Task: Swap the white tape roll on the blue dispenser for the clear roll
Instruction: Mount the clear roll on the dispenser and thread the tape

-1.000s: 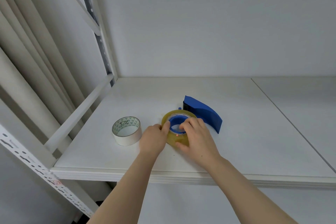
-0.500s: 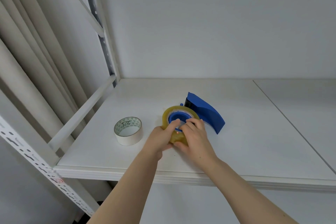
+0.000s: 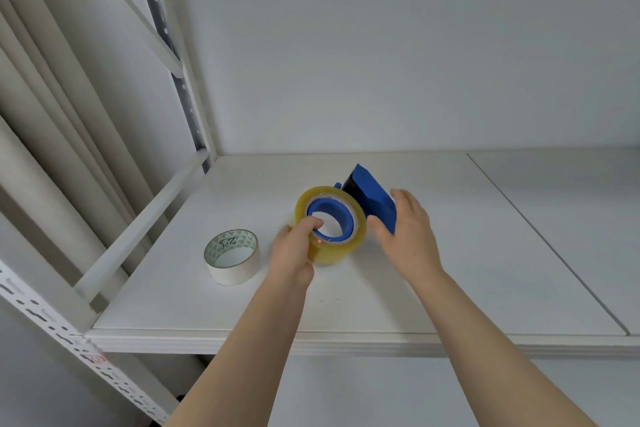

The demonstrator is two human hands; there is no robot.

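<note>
Yellowish, translucent plastic tape, the clear roll [image 3: 330,224], is sitting around the round blue hub [image 3: 329,218] of the blue plastic handheld dispenser [image 3: 372,199], tilted with its open face toward the camera. The assembly is resting near the middle of the white shelf board [image 3: 485,270]. The left hand [image 3: 294,250] is gripping the roll's near-left rim, thumb hooking into the hub opening. The right hand [image 3: 405,232] is lying open-fingered against the dispenser's blue body. The white paper tape roll [image 3: 231,256], its cardboard core bearing a green triangle print, is lying flat toward the board's left edge, just beside the left hand.
</note>
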